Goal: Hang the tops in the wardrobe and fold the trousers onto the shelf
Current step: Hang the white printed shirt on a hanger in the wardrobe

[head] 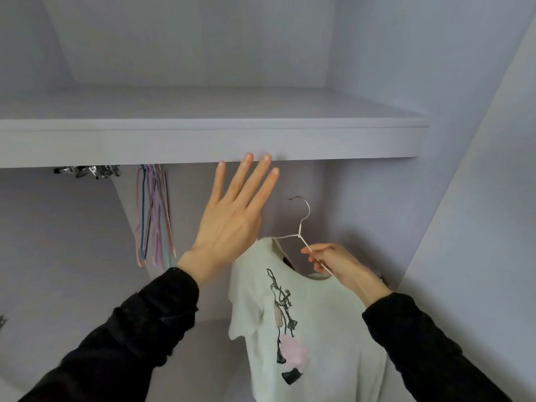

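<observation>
While the right hand (336, 261) pinches the hanger (301, 232) carrying the white top (313, 329), unhung, the left hand (232, 219) is spread and holds nothing; no trousers show.

I see my right hand (333, 261) pinching a thin white-coated wire hanger (301, 232), its hook bare dark metal above the grip. Below the grip hangs a soft matt white cloth T-shirt (324, 329) with a print. The shelf (203, 140) overhead looks smooth, matt laminate.

One white top (313, 329), one white hanger (301, 227), one shelf (203, 140), two hands, left hand (232, 219), right hand (339, 262)
</observation>
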`<control>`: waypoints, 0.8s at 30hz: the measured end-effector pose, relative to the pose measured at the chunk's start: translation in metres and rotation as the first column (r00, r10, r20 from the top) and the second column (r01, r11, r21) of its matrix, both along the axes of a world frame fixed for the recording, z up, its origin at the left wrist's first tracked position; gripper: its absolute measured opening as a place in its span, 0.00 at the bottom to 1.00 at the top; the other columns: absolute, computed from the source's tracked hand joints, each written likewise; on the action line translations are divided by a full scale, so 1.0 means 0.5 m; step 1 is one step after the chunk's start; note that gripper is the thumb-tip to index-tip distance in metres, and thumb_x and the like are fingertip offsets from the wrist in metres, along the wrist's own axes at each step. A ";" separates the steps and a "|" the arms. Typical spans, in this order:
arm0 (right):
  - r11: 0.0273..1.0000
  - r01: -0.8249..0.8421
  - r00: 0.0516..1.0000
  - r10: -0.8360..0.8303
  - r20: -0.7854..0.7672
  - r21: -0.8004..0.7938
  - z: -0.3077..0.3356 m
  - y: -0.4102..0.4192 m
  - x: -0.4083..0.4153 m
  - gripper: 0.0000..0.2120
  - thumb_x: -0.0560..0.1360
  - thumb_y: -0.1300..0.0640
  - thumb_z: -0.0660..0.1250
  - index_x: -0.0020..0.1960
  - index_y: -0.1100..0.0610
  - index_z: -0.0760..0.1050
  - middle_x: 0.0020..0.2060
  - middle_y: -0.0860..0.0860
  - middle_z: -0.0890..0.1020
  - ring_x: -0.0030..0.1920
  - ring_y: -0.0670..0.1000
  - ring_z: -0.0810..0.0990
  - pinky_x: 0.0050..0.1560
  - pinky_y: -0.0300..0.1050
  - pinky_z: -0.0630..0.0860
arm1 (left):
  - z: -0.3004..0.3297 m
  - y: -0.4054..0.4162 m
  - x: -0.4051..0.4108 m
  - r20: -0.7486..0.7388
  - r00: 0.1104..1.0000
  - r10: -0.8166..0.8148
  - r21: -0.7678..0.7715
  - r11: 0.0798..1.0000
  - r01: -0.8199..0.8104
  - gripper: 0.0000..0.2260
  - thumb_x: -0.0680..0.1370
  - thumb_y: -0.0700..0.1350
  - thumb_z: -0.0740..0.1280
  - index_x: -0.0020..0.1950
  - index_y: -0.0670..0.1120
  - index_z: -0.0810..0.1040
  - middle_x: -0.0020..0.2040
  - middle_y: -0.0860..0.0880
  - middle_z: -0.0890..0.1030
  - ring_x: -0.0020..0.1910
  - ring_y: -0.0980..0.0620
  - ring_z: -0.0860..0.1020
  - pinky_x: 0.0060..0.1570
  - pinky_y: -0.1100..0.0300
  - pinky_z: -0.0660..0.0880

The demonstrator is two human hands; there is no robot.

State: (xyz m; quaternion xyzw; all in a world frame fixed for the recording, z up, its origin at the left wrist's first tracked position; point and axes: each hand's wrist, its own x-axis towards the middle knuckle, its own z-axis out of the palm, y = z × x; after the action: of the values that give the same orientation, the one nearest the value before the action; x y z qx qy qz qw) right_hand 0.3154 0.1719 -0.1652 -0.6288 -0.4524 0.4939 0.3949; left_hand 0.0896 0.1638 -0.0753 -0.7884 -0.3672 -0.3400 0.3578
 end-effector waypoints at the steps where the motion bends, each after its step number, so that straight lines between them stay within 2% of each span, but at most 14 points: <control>1: 1.000 0.010 1.000 -0.010 -0.016 0.018 0.012 0.013 0.008 0.13 0.78 0.69 0.57 0.53 0.62 0.79 0.35 0.53 0.74 0.30 0.47 0.69 0.33 0.34 0.74 | 0.014 0.013 0.010 0.017 0.999 0.039 0.013 0.999 -0.039 0.32 0.71 0.34 0.60 0.75 0.41 0.56 0.75 0.43 0.55 0.74 0.39 0.51 0.70 0.39 0.42; 5: 0.992 0.070 0.989 -0.055 -0.139 0.107 0.050 0.051 0.031 0.14 0.79 0.70 0.55 0.57 0.60 0.76 0.36 0.52 0.71 0.32 0.48 0.68 0.31 0.35 0.78 | 0.025 0.051 0.017 0.041 0.985 0.167 0.005 0.986 -0.168 0.42 0.68 0.34 0.69 0.77 0.44 0.51 0.76 0.44 0.51 0.76 0.44 0.41 0.69 0.38 0.38; 9: 0.971 0.170 0.953 -0.119 -0.280 0.168 0.075 0.093 0.060 0.14 0.80 0.68 0.56 0.60 0.60 0.75 0.36 0.54 0.71 0.32 0.50 0.69 0.29 0.37 0.78 | 0.021 0.061 0.021 0.019 0.981 0.191 0.041 0.981 -0.192 0.44 0.67 0.34 0.70 0.76 0.45 0.48 0.76 0.44 0.50 0.76 0.45 0.37 0.69 0.38 0.36; 17: 0.937 0.292 0.866 -0.174 -0.470 0.192 0.130 0.196 0.087 0.14 0.81 0.67 0.54 0.62 0.62 0.73 0.34 0.54 0.70 0.36 0.52 0.74 0.29 0.40 0.79 | 0.010 0.080 0.019 0.010 0.977 0.213 0.125 0.969 -0.213 0.50 0.63 0.29 0.67 0.77 0.46 0.40 0.77 0.48 0.36 0.76 0.44 0.37 0.69 0.38 0.34; 20: 0.930 0.305 0.847 -0.168 -0.504 0.204 0.147 0.230 0.100 0.14 0.81 0.66 0.54 0.64 0.62 0.72 0.35 0.54 0.71 0.39 0.52 0.76 0.31 0.41 0.80 | 0.010 0.085 0.022 0.013 0.974 0.228 0.145 0.963 -0.227 0.51 0.63 0.28 0.67 0.77 0.45 0.41 0.77 0.48 0.37 0.76 0.44 0.38 0.69 0.38 0.35; 24: 0.925 0.330 0.819 -0.183 -0.544 0.186 0.155 0.263 0.119 0.14 0.80 0.68 0.57 0.65 0.66 0.69 0.37 0.55 0.73 0.37 0.53 0.76 0.31 0.41 0.80 | 0.009 0.086 0.022 -0.002 0.968 0.252 0.146 0.957 -0.249 0.51 0.61 0.27 0.66 0.77 0.45 0.41 0.77 0.46 0.41 0.76 0.43 0.38 0.69 0.37 0.35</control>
State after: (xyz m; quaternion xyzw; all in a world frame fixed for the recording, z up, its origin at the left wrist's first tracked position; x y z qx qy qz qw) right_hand 0.3749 0.3036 -0.0878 -0.4683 -0.3032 0.5192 0.6474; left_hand 0.1005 0.2066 -0.0705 -0.7110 -0.4347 -0.3095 0.4580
